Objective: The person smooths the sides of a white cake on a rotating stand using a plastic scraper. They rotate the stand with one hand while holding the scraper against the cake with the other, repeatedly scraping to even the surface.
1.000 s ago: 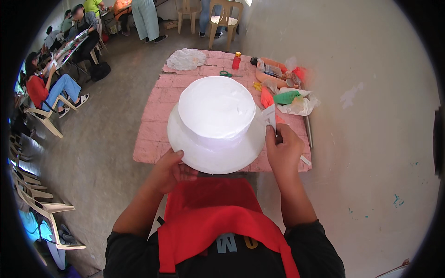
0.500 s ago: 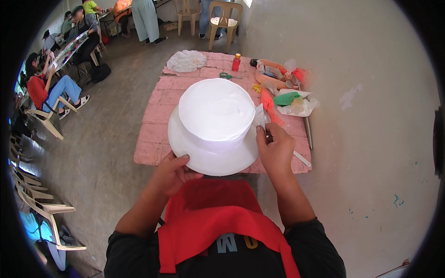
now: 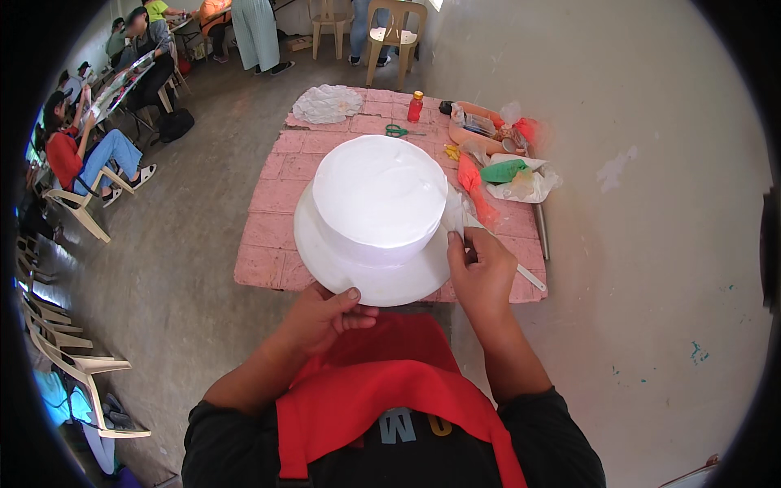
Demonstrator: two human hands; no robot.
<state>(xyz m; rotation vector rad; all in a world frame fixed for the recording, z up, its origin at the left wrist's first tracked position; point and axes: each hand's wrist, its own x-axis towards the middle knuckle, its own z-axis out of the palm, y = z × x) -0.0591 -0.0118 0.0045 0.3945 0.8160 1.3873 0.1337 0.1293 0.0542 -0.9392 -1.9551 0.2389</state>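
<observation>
A round white frosted cake [image 3: 378, 195] stands on a white round board [image 3: 370, 276] on a small pink brick-patterned table [image 3: 268, 195]. My left hand [image 3: 321, 317] grips the near rim of the board, thumb on top. My right hand [image 3: 480, 272] is closed on a white scraper [image 3: 455, 215] held against the cake's right side. A thin white handle [image 3: 529, 281] sticks out past that hand to the right.
Red and green piping bags [image 3: 488, 175], a small red bottle [image 3: 416, 106], green scissors [image 3: 396, 130], a white cloth [image 3: 327, 103] and plastic wrappings lie at the table's far side. A grey wall runs along the right. Several people sit on chairs at far left.
My right hand has slid down along the cake's right side toward me. My left hand has shifted slightly along the board's near rim.
</observation>
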